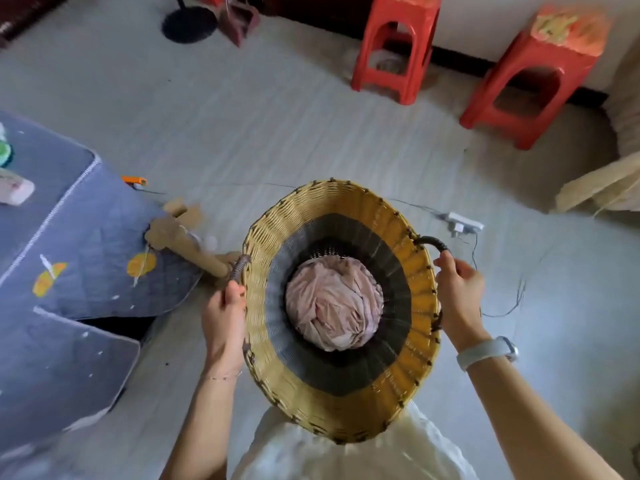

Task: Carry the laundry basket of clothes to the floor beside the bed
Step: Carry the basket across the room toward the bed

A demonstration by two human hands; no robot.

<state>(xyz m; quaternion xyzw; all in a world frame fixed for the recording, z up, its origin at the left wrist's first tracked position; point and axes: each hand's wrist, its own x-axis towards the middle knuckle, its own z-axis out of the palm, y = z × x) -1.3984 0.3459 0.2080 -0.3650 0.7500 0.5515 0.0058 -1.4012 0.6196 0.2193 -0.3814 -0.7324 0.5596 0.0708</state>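
A round woven laundry basket (332, 209), yellow with grey and black bands inside, hangs in front of me above the pale floor. Crumpled pink clothes (332, 306) lie at its bottom. My left hand (225, 313) grips the basket's left handle. My right hand (457, 292) grips the dark right handle. The bed (62, 258), covered with a blue-grey quilt with orange prints, stands to the left, its corner close to the basket's left side.
Two red plastic stools (394, 46) (533, 77) stand at the far right by the wall. A white power strip (464, 225) with thin cables lies on the floor right of the basket. A wooden piece (187, 244) sticks out by the bed corner. A black fan base (190, 24) sits far back.
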